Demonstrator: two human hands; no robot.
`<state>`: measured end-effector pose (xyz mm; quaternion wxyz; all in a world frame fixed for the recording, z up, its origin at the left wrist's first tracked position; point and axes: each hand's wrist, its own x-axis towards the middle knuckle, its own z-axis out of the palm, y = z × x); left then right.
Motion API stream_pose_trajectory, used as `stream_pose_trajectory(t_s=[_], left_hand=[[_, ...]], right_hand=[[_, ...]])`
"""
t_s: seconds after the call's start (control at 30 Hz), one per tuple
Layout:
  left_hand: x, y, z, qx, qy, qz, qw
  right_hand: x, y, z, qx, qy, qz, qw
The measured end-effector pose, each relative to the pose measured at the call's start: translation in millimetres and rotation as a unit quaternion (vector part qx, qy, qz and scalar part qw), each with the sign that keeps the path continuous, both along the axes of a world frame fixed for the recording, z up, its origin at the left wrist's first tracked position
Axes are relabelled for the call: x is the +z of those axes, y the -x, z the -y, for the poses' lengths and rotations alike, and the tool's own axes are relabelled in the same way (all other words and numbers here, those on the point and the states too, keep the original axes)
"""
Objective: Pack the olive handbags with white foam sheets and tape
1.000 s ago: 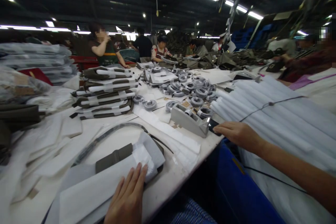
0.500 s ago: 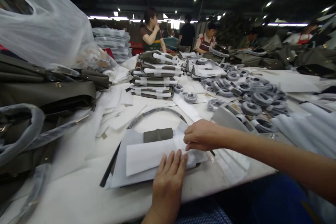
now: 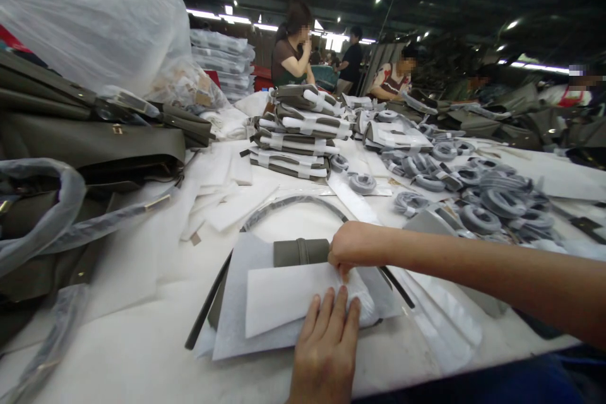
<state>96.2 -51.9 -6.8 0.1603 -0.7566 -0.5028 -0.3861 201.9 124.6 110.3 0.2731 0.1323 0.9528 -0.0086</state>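
An olive-grey handbag [image 3: 290, 253] lies flat on the table, mostly covered by a thin grey-white sheet [image 3: 231, 303]. Its wrapped handle [image 3: 288, 202] arches away behind it, and dark straps stick out at both sides. Across the bag rests a white foam strip [image 3: 277, 293] whose right end meets a shiny, bunched wrapping [image 3: 363, 303]. My left hand [image 3: 326, 341] presses flat on the strip's front edge, fingers stretched out. Above it my right hand [image 3: 345, 246] is closed, fingertips down at the strip's right end; what they pinch is hidden.
Wrapped bags are stacked [image 3: 296, 139] at the back. Coiled wrapped straps [image 3: 478, 214] lie to the right, and olive bags [image 3: 89, 145] crowd the left under a big plastic bag [image 3: 123, 19]. Loose foam sheets [image 3: 237, 205] cover the table. Other people [image 3: 293, 50] stand beyond.
My right hand has turned its fingertips downward at the strip's right end. My left hand stays flat on the strip. The camera view has shifted, moving the scene slightly rightward.
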Motion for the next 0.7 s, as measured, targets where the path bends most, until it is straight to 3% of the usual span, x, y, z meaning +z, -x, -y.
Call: stream_pose_trajectory(t_s=[0.4, 0.5, 0.57, 0.7], left_hand=[[3.4, -0.1, -2.6, 0.002, -0.02, 0.004, 1.0], [2.0, -1.3, -3.9, 0.004, -0.026, 0.006, 1.0], [-1.1, -3.6, -4.8, 0.004, -0.027, 0.009, 1.0], [-5.6, -6.4, -5.8, 0.014, -0.055, 0.049, 0.997]], right_hand=[[-5.4, 6.4, -20.5, -0.039, -0.024, 0.03, 0.999], [-11.9, 0.5, -35.4, -0.062, 0.011, -0.023, 0.998], [-20.3, -5.0, -46.6, -0.113, 0.059, -0.066, 0.99], [-41.5, -14.2, -64.2, -0.224, 0.193, -0.118, 0.948]])
